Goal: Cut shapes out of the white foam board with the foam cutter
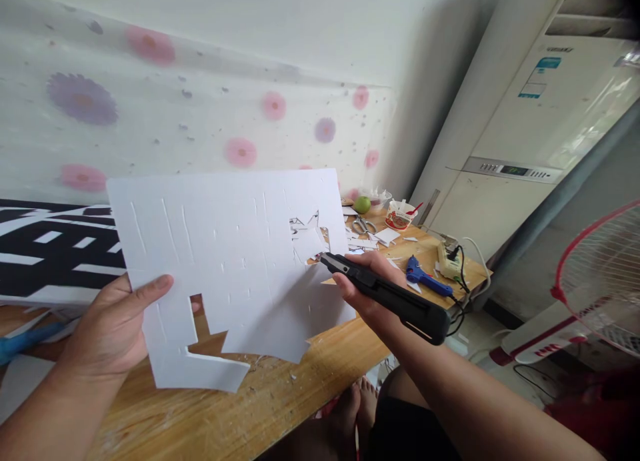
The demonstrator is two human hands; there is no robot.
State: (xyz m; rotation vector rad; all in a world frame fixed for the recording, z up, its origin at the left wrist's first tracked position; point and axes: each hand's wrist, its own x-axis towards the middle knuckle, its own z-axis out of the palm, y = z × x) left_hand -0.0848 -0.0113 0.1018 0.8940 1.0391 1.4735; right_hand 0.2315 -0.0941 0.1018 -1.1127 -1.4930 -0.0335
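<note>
The left hand (113,327) pinched the lower left edge of a white foam sheet (225,261), thumb on its face, holding it upright above the wooden tabletop (280,394). The right hand (370,284) was closed around a black utility knife (385,294), its tip at the sheet's right edge beside a jagged cut-out. Judging by the sheet, much cutting was already done: notches gaped along its bottom edge and many short slits marked its face, though large areas remained whole. White scraps (385,237), scissors (364,225) and a blue glue gun (427,279) lay beyond.
</note>
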